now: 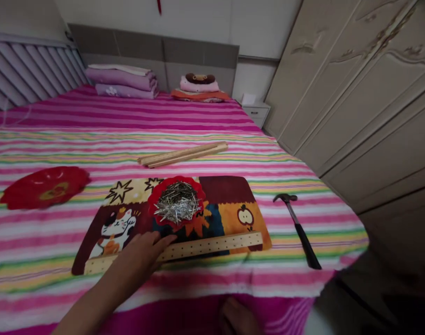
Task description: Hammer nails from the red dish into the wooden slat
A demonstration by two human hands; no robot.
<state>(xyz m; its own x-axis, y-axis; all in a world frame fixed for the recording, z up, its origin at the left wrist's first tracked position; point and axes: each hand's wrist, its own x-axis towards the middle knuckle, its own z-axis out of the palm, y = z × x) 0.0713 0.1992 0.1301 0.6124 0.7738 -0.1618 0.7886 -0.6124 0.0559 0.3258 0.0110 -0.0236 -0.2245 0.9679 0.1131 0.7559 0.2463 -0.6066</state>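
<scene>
Resting left hand across pale dotted wooden strip, near red scalloped bowl of silvery nails; cannot tell grip there, nor of dim, probable right hand.

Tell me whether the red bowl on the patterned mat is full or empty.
Full, or nearly so: metal nails spread across the red bowl, hiding its bottom, with its scalloped rim showing around them.

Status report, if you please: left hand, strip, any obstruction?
Left hand across dotted wooden strip. Strip lies on patterned mat. Hand hides part; red bowl of nails just beyond.
</scene>
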